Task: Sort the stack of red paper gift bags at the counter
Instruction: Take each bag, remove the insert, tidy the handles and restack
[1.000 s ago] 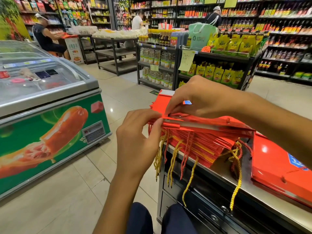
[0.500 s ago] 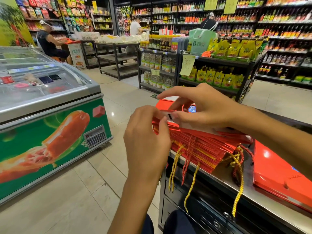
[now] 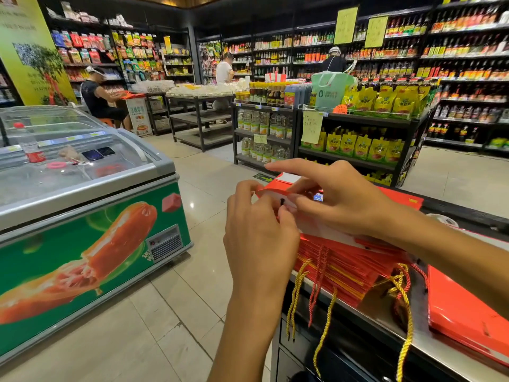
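Both hands pinch the top red bag (image 3: 278, 188) at its near edge, left hand (image 3: 259, 232) and right hand (image 3: 341, 199), over the stack of gift bags (image 3: 347, 266) on the counter (image 3: 429, 340). 1 chest freezer (image 3: 82, 216) sits left across the aisle, another red pile (image 3: 468, 315) lies just right.

Tiled floor (image 3: 192, 172) — stocked dark shelving (image 3: 355, 119)

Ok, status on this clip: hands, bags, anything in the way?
Left hand and right hand both pinching top bag. Stack on counter. Nothing blocking.
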{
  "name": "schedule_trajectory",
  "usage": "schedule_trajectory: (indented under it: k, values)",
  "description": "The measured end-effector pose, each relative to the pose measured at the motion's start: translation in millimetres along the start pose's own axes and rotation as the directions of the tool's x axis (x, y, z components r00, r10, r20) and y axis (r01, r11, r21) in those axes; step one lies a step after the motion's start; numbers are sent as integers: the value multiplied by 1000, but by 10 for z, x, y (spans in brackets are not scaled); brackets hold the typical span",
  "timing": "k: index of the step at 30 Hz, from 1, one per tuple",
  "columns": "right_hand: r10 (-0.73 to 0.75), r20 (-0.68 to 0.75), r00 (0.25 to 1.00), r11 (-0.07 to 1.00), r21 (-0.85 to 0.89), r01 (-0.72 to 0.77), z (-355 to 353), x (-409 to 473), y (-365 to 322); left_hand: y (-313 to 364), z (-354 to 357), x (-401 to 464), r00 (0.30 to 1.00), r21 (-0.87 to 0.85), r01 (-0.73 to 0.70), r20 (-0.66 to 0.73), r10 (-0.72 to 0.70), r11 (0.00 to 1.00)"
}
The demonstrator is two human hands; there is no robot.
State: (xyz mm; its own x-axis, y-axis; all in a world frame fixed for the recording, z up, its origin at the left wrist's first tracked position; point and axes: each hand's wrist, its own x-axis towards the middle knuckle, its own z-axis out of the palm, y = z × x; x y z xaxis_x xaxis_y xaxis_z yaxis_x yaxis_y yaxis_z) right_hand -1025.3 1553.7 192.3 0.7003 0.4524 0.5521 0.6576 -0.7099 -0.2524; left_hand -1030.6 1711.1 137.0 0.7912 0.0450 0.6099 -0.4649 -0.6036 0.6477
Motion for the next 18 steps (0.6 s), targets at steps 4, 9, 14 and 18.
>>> schedule_trajectory:
  k: [4,9,14,18]
  values:
    - [7,-37,999,999,42,-5,7,-24,-2,-47,7,-21,999,-130,-7,-37,2,991]
    - [33,-50,998,998,48,-31,53,-54,-6,-112,-33,-78,999,-206,-46,-34,40,977]
    - [48,-54,997,997,57,-45,57,-37,-18,-140,-72,-95,998,-265,-66,-30,60,962]
    - [161,152,975,981,82,-175,-32,35,-5,-206,-126,-68,997,-348,-75,4,81,935]
